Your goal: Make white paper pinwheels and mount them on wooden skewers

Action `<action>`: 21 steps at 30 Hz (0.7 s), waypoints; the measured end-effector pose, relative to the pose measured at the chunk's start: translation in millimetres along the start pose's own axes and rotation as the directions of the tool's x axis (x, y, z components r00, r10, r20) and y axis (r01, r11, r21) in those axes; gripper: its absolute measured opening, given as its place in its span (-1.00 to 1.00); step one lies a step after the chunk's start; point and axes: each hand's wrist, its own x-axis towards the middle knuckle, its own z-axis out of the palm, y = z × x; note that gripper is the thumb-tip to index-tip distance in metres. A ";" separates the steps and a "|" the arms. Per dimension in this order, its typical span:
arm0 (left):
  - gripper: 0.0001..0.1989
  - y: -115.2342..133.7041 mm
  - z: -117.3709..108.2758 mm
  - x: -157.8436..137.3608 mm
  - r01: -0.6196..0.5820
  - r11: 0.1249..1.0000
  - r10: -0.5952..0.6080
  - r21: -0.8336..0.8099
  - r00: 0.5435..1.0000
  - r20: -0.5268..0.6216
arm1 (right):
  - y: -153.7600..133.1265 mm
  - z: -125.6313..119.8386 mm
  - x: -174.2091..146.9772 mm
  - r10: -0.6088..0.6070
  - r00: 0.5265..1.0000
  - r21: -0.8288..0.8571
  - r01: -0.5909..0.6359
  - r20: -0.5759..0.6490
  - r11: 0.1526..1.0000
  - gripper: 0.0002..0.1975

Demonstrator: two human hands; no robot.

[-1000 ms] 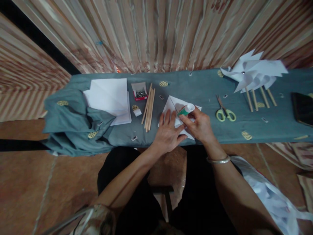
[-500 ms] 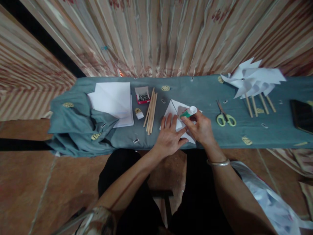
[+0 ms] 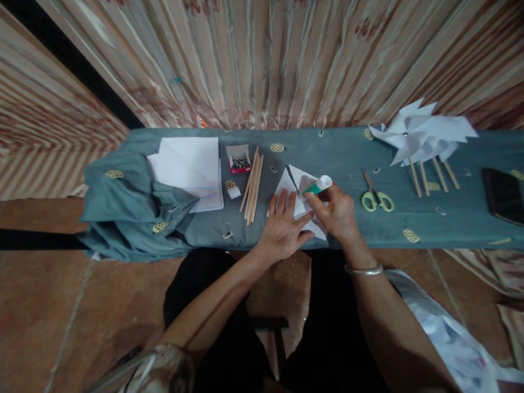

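Note:
A white square of paper (image 3: pixel 282 187), slit from its corners toward the middle, lies in front of me on the cloth. My left hand (image 3: pixel 281 229) rests flat on its near left part, fingers spread. In my right hand (image 3: pixel 336 212) is a glue stick (image 3: pixel 318 185) with a green and white tube, tilted so that its lower end meets the paper near the centre. My fingers hide that contact point. Right of this hand lie scissors (image 3: pixel 374 197) with light green handles, blades parted.
Wooden sticks (image 3: pixel 254 188), a small red box of metal pins (image 3: pixel 239 162), a white eraser-like block (image 3: pixel 233 191) and stacked white paper (image 3: pixel 188 164) lie leftward. Paper pinwheels (image 3: pixel 417 131) on sticks and a black phone-like object (image 3: pixel 503 191) lie rightward. A striped curtain (image 3: pixel 262 65) hangs behind.
The glue stick and my right hand have shifted very slightly to the right. A slit in the paper stands a little wider. My left hand stays in place.

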 end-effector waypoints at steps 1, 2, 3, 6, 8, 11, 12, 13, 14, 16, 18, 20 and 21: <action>-0.49 0.1 -0.2 0.0 0.002 1.000 -0.002 -0.003 1.000 -0.002 | 2.4 0.6 0.6 0.015 1.000 0.033 -0.015 -0.001 0.999 -0.69; -0.50 0.2 -0.5 0.0 0.004 1.000 -0.004 -0.007 1.000 -0.003 | 5.4 1.6 1.2 0.032 0.999 0.086 -0.032 0.004 0.996 -0.69; -0.50 0.4 -1.0 0.0 0.006 1.000 -0.006 -0.011 1.000 -0.003 | 8.7 2.8 1.9 0.052 0.999 0.157 -0.053 0.013 0.986 -0.70; -0.53 0.7 -2.3 0.1 0.006 1.000 -0.006 -0.020 1.000 0.002 | 17.6 6.6 3.7 0.120 0.992 0.416 -0.128 0.046 0.901 -0.70; -0.53 0.5 -2.6 0.3 0.003 1.000 -0.003 -0.023 1.000 0.004 | 21.1 8.2 4.5 0.168 0.984 0.537 -0.170 0.053 0.826 -0.68; -0.52 0.3 -2.8 0.1 0.000 1.000 0.000 -0.031 1.000 0.000 | 23.7 7.1 5.9 0.238 0.970 0.602 -0.218 0.048 0.768 -0.62; -0.52 0.2 -2.9 0.0 -0.001 0.999 0.001 -0.034 1.000 -0.003 | 24.4 5.8 6.5 0.256 0.965 0.609 -0.231 0.047 0.759 -0.62; -0.52 0.3 -3.1 -0.2 -0.003 0.999 0.003 -0.037 1.000 -0.006 | 25.1 4.1 7.1 0.274 0.961 0.616 -0.243 0.046 0.750 -0.61; -0.53 0.3 -3.2 -0.5 -0.005 0.999 0.005 -0.040 1.000 -0.009 | 25.9 2.3 7.6 0.290 0.956 0.625 -0.253 0.044 0.738 -0.61; -0.53 0.4 -3.5 -0.9 -0.008 0.999 0.007 -0.042 1.000 -0.013 | 27.1 -1.0 8.3 0.315 0.948 0.647 -0.262 0.034 0.716 -0.61; -0.53 0.5 -3.8 -1.1 -0.008 0.999 0.007 -0.041 1.000 -0.015 | 27.5 -2.6 8.2 0.318 0.948 0.646 -0.257 0.023 0.719 -0.60; -0.53 0.5 -4.1 -1.1 -0.008 0.999 0.007 -0.040 1.000 -0.013 | 27.0 -2.2 7.1 0.296 0.955 0.625 -0.243 0.021 0.742 -0.60; -0.52 0.5 -4.3 -1.0 -0.009 0.999 0.009 -0.039 1.000 -0.009 | 26.6 -1.2 6.5 0.283 0.959 0.615 -0.237 0.022 0.752 -0.60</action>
